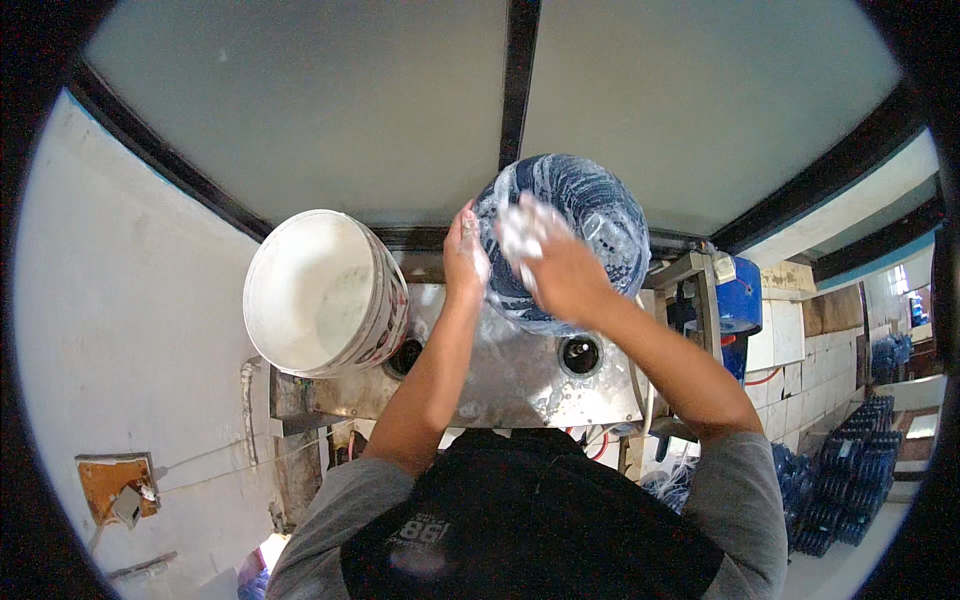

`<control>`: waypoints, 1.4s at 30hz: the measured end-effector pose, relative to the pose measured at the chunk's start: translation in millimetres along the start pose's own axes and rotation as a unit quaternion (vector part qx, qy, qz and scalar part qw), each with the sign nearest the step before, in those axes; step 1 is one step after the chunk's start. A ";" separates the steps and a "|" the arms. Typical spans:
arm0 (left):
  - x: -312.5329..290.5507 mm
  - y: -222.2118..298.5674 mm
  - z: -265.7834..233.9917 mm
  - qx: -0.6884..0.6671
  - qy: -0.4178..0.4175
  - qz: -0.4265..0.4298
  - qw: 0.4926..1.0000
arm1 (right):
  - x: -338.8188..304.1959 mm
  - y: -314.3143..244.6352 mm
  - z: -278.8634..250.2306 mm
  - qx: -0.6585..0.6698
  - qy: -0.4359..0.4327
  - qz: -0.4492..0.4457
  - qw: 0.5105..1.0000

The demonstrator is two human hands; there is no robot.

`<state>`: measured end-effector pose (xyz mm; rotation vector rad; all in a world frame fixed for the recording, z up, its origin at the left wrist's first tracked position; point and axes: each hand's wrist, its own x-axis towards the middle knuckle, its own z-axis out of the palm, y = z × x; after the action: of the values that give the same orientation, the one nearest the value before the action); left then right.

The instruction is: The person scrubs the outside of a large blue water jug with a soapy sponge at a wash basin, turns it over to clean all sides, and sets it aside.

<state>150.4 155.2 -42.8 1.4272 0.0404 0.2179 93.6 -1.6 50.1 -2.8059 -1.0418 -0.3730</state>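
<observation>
A big round blue water jug (572, 185), streaked with white suds, lies on the metal worktop against the glass panel. Its swirled surface faces me. My left hand (466, 252) is pressed along its left side and steadies it, the fingers pointing away from me and foam on the palm. Across the face of the jug is my right hand (545, 250), slightly blurred. Its fingers are bent around a white, foamy lump; whether that is a sponge, a cloth or only suds cannot be made out.
A white bucket (310, 290) stands tilted at the left of the steel worktop (500, 375). Two dark round holes pierce the top, one at right (580, 354). A blue container (738, 297) is at the right; several blue jugs (845, 470) are stacked beyond it.
</observation>
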 end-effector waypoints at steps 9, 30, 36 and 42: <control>-26.3 31.2 20.4 0.172 -0.168 0.307 0.921 | -38.5 33.5 -38.2 -0.074 0.065 0.172 0.980; -25.9 30.5 48.9 0.152 -0.031 -0.058 0.986 | -183.7 268.7 191.2 0.494 0.334 0.507 0.622; -32.1 37.7 25.8 -0.027 -0.079 -0.188 0.979 | -184.7 225.7 268.5 0.749 0.221 0.543 0.309; -53.6 59.3 20.7 0.017 -0.118 -0.104 0.987 | -204.8 195.3 247.5 0.817 0.227 0.474 0.236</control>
<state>93.7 133.2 13.1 1.4621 -0.0016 -0.1239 117.8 -227.0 -249.8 -0.6259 0.5618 0.1484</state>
